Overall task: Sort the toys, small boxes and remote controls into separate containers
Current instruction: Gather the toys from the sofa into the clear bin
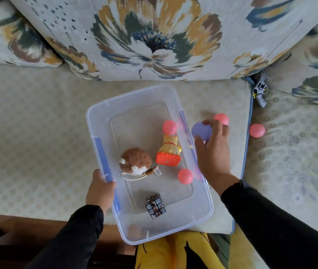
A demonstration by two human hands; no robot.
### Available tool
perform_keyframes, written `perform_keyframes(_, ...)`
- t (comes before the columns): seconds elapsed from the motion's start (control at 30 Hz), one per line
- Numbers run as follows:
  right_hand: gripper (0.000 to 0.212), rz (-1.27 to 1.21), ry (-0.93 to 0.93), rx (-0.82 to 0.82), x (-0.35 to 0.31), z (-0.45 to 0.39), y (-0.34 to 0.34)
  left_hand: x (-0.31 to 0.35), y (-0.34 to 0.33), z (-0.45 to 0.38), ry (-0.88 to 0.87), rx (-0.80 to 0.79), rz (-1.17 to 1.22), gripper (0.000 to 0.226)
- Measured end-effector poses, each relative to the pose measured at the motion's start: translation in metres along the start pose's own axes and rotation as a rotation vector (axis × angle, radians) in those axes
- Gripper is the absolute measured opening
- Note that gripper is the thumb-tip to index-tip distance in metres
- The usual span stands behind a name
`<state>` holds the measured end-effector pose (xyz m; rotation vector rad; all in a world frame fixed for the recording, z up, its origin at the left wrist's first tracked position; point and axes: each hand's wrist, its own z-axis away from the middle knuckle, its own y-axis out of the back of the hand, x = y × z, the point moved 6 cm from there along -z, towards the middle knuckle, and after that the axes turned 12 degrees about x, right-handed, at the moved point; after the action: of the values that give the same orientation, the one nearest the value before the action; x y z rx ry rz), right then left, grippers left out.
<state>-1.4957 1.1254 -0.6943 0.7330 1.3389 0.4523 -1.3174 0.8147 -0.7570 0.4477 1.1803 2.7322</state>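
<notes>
No legible text; small tag (157,173) on plush toy (135,161) too blurred to read.

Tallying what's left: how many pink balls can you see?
4: two in the clear bin, at and; one behind the right hand at; one on the sofa. Others may be hidden.

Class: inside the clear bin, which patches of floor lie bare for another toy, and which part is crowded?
Clear bin: bare across the far-left floor, beyond the plush toy, and along the near wall beside the puzzle cube. Crowded on the right: yellow toy with pink balls at and.
</notes>
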Motion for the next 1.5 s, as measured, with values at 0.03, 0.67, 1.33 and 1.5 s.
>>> perform_keyframes(0.03,0.04,-0.028,0.04,-0.02,-0.008,0.012,0.004,0.005,-0.004,0.005,-0.009,-0.014,-0.001,0.03)
perform_keyframes(0.67,0.071,0.49,-0.075,-0.479,0.108,-0.081,-0.017,0.06,-0.052,0.042,-0.059,0.022,-0.084,0.049)
perform_keyframes(1.33,0.047,0.175,0.147,0.083,0.021,-0.041,0.031,0.056,-0.059,0.029,0.002,0.042,-0.117,0.041)
perform_keyframes(1.5,0.076,0.307,0.242,-0.263,0.013,0.024,0.027,0.051,-0.063,0.03,0.053,0.066,-0.096,0.037)
